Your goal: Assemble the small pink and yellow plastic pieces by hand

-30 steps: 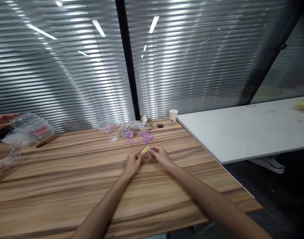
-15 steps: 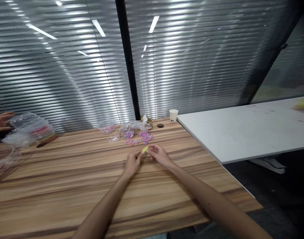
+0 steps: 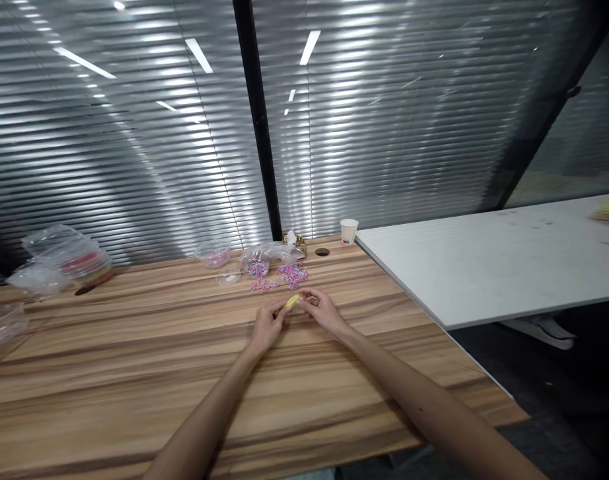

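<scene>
Between my two hands is a small, slim yellow piece (image 3: 292, 301); its exact kind is too small to make out. My left hand (image 3: 267, 325) pinches its near left end between thumb and fingers. The other end sits in the fingertips of my right hand (image 3: 320, 311), which is closed on it too. Just beyond my fingers lies a loose pile of small pink, blue and purple pieces (image 3: 292, 275) on the wooden table (image 3: 184, 373). A clear plastic bag (image 3: 274, 252) with more such pieces rests behind it.
A round clear lid (image 3: 228, 277) and a clear tub with pink pieces (image 3: 214, 255) are left of the pile. A paper cup (image 3: 349, 231) stands near a cable hole (image 3: 322, 252). Stacked plastic containers (image 3: 79, 260) sit far left; a white table (image 3: 494, 267) adjoins on the right.
Another person's hands at the far left have gone out of view, and the clear container there has shifted left. My hands keep the yellow piece in nearly the same spot.
</scene>
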`<state>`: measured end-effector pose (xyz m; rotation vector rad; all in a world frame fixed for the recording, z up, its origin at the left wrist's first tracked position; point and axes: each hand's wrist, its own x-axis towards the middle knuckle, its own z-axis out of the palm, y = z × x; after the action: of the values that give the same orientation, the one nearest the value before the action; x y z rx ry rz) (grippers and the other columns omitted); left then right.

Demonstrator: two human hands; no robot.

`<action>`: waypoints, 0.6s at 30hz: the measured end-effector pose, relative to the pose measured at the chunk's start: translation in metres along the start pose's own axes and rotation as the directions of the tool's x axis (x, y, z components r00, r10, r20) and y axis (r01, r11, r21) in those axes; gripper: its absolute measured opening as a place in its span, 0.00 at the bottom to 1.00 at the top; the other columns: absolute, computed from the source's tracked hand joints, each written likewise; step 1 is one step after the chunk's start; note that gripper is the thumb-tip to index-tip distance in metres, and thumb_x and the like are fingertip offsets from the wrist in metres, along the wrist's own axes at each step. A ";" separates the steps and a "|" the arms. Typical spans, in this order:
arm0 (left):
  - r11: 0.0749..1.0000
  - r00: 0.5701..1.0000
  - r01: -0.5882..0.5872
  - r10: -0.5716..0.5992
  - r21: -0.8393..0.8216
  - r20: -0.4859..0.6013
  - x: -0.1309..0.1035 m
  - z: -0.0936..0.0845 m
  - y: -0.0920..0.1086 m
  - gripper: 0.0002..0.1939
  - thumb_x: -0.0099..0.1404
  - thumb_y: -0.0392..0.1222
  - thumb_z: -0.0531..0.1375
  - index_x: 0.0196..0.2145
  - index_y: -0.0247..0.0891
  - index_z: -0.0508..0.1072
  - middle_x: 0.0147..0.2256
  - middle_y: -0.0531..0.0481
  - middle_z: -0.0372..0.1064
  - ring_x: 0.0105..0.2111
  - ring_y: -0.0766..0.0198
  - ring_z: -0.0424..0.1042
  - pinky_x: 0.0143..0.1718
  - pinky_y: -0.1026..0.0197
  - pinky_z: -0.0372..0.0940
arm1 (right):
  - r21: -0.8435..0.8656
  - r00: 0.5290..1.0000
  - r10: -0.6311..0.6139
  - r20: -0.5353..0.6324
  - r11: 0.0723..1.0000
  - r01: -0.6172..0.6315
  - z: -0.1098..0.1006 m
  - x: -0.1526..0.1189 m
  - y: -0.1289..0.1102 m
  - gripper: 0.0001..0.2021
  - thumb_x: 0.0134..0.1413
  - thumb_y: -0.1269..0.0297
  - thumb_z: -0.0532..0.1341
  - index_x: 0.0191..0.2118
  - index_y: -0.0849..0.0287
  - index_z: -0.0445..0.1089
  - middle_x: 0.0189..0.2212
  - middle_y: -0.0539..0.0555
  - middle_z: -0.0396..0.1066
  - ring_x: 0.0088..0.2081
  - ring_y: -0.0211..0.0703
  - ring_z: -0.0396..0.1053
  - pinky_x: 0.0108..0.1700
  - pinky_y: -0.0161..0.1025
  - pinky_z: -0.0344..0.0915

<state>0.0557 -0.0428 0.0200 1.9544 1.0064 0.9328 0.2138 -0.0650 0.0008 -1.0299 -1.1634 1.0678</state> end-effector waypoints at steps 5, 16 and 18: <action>1.000 1.000 -0.008 0.008 -0.014 0.028 0.001 0.000 -0.002 0.18 0.56 0.48 0.54 0.40 0.36 0.74 0.28 0.48 0.73 0.22 0.65 0.64 0.27 0.64 0.59 | -0.024 0.999 -0.034 -0.004 0.999 0.034 -0.001 0.001 -0.001 0.18 0.38 0.55 0.63 0.36 0.60 0.67 0.27 0.51 0.66 0.23 0.33 0.60 0.23 0.30 0.59; 0.998 0.997 0.050 -0.047 -0.042 0.053 0.001 0.000 -0.003 0.18 0.55 0.49 0.55 0.37 0.35 0.75 0.25 0.48 0.71 0.22 0.65 0.65 0.26 0.65 0.59 | -0.180 0.973 -0.205 -0.105 0.966 0.184 -0.002 0.004 0.004 0.12 0.38 0.57 0.63 0.28 0.61 0.69 0.26 0.53 0.67 0.27 0.38 0.63 0.30 0.34 0.61; 0.995 0.996 0.080 -0.077 -0.065 0.049 0.002 0.001 -0.003 0.19 0.55 0.50 0.55 0.36 0.34 0.75 0.25 0.48 0.71 0.22 0.65 0.64 0.26 0.65 0.59 | -0.208 0.966 -0.229 -0.120 0.957 0.201 -0.002 0.004 0.005 0.12 0.39 0.57 0.62 0.27 0.61 0.69 0.25 0.53 0.66 0.27 0.38 0.63 0.29 0.34 0.60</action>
<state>0.0564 -0.0406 0.0178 1.8592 1.0055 0.8621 0.2158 -0.0600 -0.0034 -1.0836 -1.2485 0.7078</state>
